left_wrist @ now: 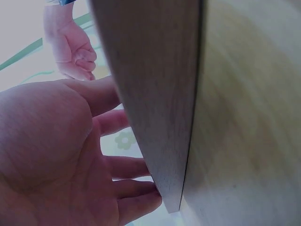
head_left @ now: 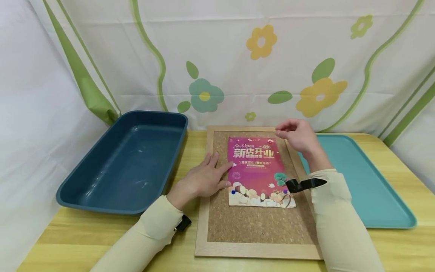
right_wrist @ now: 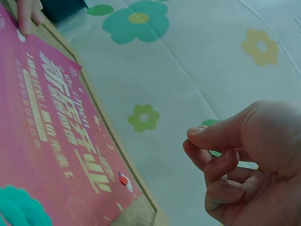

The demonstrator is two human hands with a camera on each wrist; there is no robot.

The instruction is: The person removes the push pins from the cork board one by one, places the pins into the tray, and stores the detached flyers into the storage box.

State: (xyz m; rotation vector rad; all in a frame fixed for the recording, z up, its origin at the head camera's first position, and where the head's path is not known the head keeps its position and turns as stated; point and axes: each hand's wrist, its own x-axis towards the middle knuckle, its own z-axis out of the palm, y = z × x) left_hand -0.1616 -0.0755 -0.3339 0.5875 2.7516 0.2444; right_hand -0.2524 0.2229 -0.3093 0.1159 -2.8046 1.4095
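A magenta poster (head_left: 255,162) with gold lettering lies on a wood-framed cork board (head_left: 258,226). My left hand (head_left: 208,175) rests at the board's left edge, fingers spread, with the index finger and thumb on the poster's left side. Over the board's top right corner, my right hand (head_left: 297,136) hovers with curled fingers, thumb tip against the fingers; nothing shows between them. A red push pin (right_wrist: 123,180) sits at the poster's upper right corner. One blue push pin (head_left: 233,192) is at the lower left, and another blue pin (head_left: 285,192) at the lower right.
To the left stands a deep dark blue basin (head_left: 125,162). A flat teal tray (head_left: 367,181) lies to the right, partly behind the right forearm. All rest on a wooden table (head_left: 68,241), with a flower-patterned curtain (head_left: 231,49) close behind.
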